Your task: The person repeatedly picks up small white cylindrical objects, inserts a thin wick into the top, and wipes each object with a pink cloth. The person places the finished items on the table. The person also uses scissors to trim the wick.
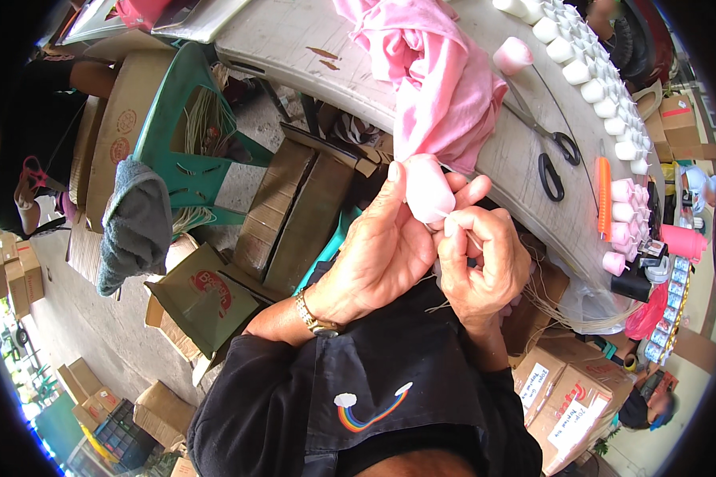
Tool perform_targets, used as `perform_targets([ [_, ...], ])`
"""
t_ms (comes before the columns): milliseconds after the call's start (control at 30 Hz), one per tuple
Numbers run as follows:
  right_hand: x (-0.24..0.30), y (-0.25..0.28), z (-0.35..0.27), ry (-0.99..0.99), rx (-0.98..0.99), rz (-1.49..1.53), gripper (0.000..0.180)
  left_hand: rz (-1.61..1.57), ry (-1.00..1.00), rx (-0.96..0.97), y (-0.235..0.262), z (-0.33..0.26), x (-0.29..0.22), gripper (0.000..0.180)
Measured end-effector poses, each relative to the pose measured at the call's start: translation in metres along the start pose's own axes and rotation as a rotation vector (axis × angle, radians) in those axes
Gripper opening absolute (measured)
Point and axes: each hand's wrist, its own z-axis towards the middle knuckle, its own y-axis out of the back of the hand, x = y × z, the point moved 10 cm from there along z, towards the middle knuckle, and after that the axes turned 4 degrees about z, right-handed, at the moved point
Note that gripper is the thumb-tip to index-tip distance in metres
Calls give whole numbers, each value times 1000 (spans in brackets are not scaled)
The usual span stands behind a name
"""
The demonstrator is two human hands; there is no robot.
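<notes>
My left hand (378, 250) is closed around a pale pink candle (429, 189), its thumb along the left side and fingers behind it. Thumb and forefinger of my right hand (485, 262) pinch a thin pale wick at the candle's near end. Just beyond the candle, a pink cloth (445, 87) hangs over the edge of the table (525, 179). Black-handled scissors (546, 143) lie to the right of the cloth. Another pink candle (513, 56) stands farther back, near a thin dark rod.
White candles (577, 73) in rows line the table's far right, with several pink ones (624, 208) nearer. An orange-handled tool (604, 199) lies beside them. A green chair (163, 119) with a grey towel (139, 226) stands left. Cardboard boxes (565, 397) surround me; people are nearby.
</notes>
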Motion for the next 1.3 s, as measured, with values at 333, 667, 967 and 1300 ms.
perform_targets([
  [333,1,2,3,-1,-24,-65,11,115,-172,-4,-2,-2,-11,36],
  [667,-5,-5,6,-77,46,34,15,206,-277,-2,-6,-4,-21,31],
  [967,-6,-3,5,-83,27,57,10,223,-309,50,-5,-3,-19,34],
  [1300,-7,-7,6,-159,103,162,17,371,-477,36,-1,-7,-39,35],
])
